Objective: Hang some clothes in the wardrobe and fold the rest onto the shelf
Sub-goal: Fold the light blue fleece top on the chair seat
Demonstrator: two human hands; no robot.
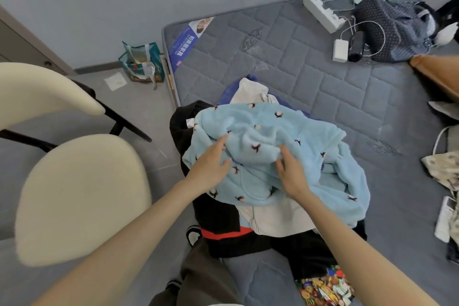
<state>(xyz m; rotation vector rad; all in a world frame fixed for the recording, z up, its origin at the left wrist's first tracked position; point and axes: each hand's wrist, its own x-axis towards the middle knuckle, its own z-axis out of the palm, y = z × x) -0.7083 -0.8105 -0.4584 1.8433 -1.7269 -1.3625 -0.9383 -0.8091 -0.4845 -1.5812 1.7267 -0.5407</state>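
Observation:
A fluffy light-blue garment [293, 136] with small dark bird prints lies on top of a heap of clothes at the near corner of the grey mattress [310, 62]. Under it show a white garment [270, 218], a black garment with a red stripe [223, 233] and a dark blue one [228, 92]. My left hand [211, 166] rests on the blue garment's left side with fingers spread and fairly straight. My right hand [290, 169] lies on its middle, fingertips curled into a fold of the fleece. No wardrobe or shelf is in view.
A cream chair [74, 181] stands close on the left on the grey floor. A printed bag [141, 62] leans by the mattress corner. On the far mattress lie a power strip [323, 13], chargers with cables and a dotted dark bag [390, 27]. More items line the right edge.

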